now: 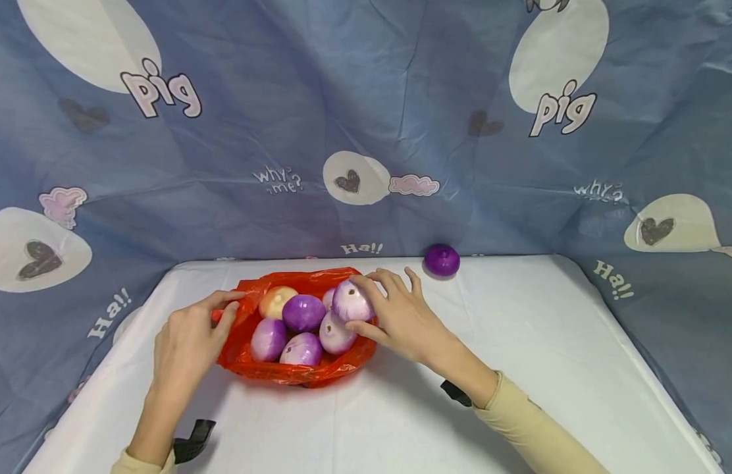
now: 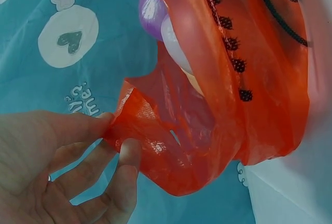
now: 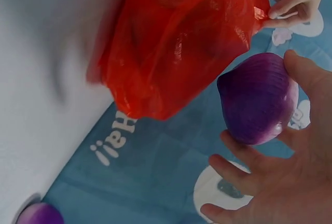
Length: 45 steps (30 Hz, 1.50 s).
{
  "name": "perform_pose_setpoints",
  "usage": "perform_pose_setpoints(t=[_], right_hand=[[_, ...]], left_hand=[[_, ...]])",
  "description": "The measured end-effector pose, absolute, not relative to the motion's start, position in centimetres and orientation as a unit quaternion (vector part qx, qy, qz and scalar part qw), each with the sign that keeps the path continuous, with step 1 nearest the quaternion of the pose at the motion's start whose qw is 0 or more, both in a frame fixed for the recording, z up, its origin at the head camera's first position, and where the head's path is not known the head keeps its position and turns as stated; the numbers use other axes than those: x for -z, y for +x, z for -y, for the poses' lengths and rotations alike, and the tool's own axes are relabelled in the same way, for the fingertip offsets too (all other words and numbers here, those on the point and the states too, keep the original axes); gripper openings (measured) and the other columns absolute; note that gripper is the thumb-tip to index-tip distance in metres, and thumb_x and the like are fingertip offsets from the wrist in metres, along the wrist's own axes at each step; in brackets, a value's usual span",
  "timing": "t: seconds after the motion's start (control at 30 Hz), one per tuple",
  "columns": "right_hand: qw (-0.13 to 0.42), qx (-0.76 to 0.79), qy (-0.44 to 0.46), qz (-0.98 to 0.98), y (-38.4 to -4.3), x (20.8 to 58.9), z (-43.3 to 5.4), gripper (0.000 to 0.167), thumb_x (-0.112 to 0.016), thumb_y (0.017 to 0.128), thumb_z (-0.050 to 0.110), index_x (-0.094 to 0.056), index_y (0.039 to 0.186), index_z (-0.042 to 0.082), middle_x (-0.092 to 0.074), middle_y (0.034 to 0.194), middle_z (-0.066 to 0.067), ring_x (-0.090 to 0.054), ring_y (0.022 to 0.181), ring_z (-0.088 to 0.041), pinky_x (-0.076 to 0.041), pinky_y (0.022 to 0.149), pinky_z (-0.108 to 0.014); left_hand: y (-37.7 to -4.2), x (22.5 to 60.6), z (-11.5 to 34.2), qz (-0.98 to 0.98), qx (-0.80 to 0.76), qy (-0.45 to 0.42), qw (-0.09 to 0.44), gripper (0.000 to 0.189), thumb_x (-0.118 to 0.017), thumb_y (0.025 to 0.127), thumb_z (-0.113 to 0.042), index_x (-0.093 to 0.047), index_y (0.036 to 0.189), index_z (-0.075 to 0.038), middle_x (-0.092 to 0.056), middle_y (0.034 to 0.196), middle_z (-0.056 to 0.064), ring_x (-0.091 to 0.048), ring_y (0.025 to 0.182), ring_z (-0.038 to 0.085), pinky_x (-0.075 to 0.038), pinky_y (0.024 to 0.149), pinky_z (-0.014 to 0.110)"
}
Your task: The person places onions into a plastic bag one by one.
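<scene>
A red plastic bag (image 1: 295,376) lies open on the table with several onions inside, mostly purple and one yellowish onion (image 1: 277,301). My left hand (image 1: 188,339) pinches the bag's rim at its left side; in the left wrist view the thumb and index finger of that hand (image 2: 67,167) hold the red film. Over the bag's right edge, my right hand (image 1: 404,319) grips a purple-and-white onion (image 1: 351,301) between thumb and fingers. The right wrist view shows this onion (image 3: 259,98) raised beside the bag (image 3: 181,47), its pointed end toward the bag.
A dark purple onion (image 1: 442,261) sits alone at the table's back edge, right of the bag. A white cloth covers the table (image 1: 520,342). Blue printed fabric (image 1: 354,118) hangs behind and along both sides.
</scene>
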State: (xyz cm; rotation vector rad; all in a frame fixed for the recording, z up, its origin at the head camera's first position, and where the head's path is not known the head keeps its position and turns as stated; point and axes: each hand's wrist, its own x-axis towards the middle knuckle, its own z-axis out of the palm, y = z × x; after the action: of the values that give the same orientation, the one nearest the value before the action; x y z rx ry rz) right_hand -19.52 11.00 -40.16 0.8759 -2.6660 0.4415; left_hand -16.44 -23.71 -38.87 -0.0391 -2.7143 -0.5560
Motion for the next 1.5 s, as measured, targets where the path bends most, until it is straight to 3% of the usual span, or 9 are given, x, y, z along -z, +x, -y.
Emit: perform_pose_setpoints(t=[0.17, 0.53, 1.5], right_hand=[[0.153, -0.153, 0.310, 0.926, -19.7, 39.9, -10.0, 0.076, -0.067, 0.099, 0.064, -0.045, 0.159, 0.022, -0.056, 0.146, -0.010, -0.055, 0.140, -0.029, -0.027, 0.125, -0.073], [0.147, -0.167, 0.329, 0.918, -20.0, 39.5, -8.0, 0.075, -0.065, 0.099, 0.066, -0.045, 0.157, 0.023, -0.057, 0.144, -0.007, -0.056, 0.138, -0.028, -0.026, 0.125, -0.074], [0.111, -0.172, 0.297, 0.933, -23.2, 40.7, -6.6, 0.072, -0.060, 0.102, 0.066, -0.043, 0.159, 0.025, -0.058, 0.146, -0.010, -0.055, 0.141, -0.033, -0.024, 0.124, -0.077]], left_hand=[[-16.4, 38.8, 23.8, 0.963, 0.194, -0.013, 0.187, 0.025, -0.069, 0.106, -0.025, -0.078, 0.128, -0.019, -0.045, 0.057, 0.001, -0.035, 0.047, 0.018, -0.026, 0.041, 0.031], [-16.4, 38.8, 23.8, 0.963, 0.196, -0.012, 0.185, 0.024, -0.069, 0.105, -0.024, -0.078, 0.127, -0.019, -0.058, 0.064, 0.004, -0.036, 0.049, 0.018, -0.026, 0.042, 0.031], [-16.3, 38.8, 23.8, 0.962, 0.195, -0.013, 0.193, 0.024, -0.069, 0.105, -0.025, -0.078, 0.128, -0.020, -0.039, 0.054, -0.001, -0.034, 0.046, 0.017, -0.025, 0.041, 0.031]])
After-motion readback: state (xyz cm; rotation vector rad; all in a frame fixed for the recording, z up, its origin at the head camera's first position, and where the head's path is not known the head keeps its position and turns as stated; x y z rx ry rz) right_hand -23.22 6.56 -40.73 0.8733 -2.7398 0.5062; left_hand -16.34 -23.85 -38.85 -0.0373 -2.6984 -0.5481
